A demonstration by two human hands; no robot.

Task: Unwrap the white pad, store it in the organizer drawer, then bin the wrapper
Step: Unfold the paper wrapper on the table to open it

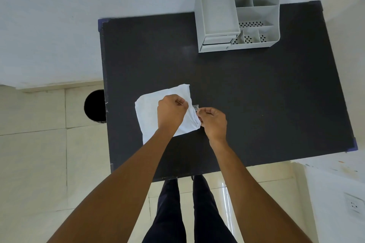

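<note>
A white pad [148,113] in a thin clear wrapper lies flat on the black table [246,94], near its front left. My left hand [171,111] rests on the pad's right part, fingers pinched on its edge. My right hand [213,121] is just right of the pad, pinching a bit of the clear wrapper [196,108] at the pad's right edge. The grey organizer [237,14] stands at the table's back, with its two small drawers [217,42] at the lower left front; both look pushed in.
A round black bin [94,106] stands on the tiled floor beside the table's left edge. A white wall runs behind the table. My legs in dark trousers stand at the table's front edge. A wall socket [354,206] is at the lower right.
</note>
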